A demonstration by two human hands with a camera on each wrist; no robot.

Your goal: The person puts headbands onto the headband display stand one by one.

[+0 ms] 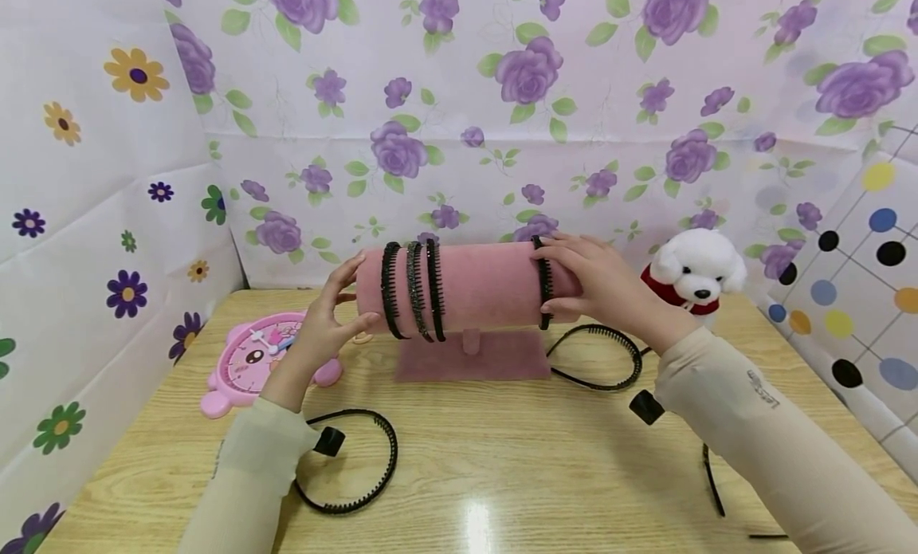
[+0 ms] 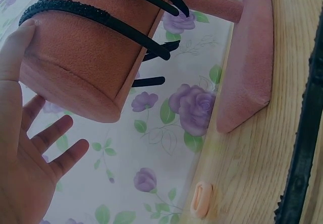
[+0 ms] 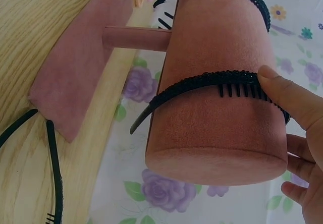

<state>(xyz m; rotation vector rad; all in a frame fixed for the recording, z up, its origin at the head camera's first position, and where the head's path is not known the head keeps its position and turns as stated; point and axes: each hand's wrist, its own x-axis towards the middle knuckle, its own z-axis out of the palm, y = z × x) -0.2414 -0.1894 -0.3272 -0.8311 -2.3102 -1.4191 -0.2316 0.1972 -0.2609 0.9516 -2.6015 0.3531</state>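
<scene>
Currently, at centre left of the head view, the left hand (image 1: pixel 320 324) touches the left end of a pink, plush-covered horizontal cylinder (image 1: pixel 491 287) at mid-frame. Its thumb lies on the cylinder; the left wrist view shows the other fingers extended and spread, a detail partly hidden from the head camera. That view also gives a full outline of a small peach-coloured loop (image 2: pixel 202 200) on the table, lower centre. Three black toothed headbands (image 1: pixel 390 291) encircle the cylinder's left section, above a flat pink base (image 1: pixel 445 359).

At centre right, the right hand (image 1: pixel 598 279) grips a black beaded headband (image 1: pixel 547 287) fitted around the cylinder's right section, thumb and fingers on the band. Only the right wrist view shows this band's free tip projecting past the cylinder's edge.

Surface, left to right: a pink cartoon-faced clock (image 1: pixel 240 359), a loose black headband (image 1: pixel 393 454) at lower left, a second loose headband (image 1: pixel 637 363) right of the base, and a white plush dog (image 1: pixel 699 259). All rest on a light wood-grain table (image 1: pixel 502 450). Surrounding cloths: daisy-printed (image 1: pixel 64 219) left, purple-rose (image 1: pixel 459 171) behind, coloured-dot (image 1: pixel 864 291) right.
</scene>
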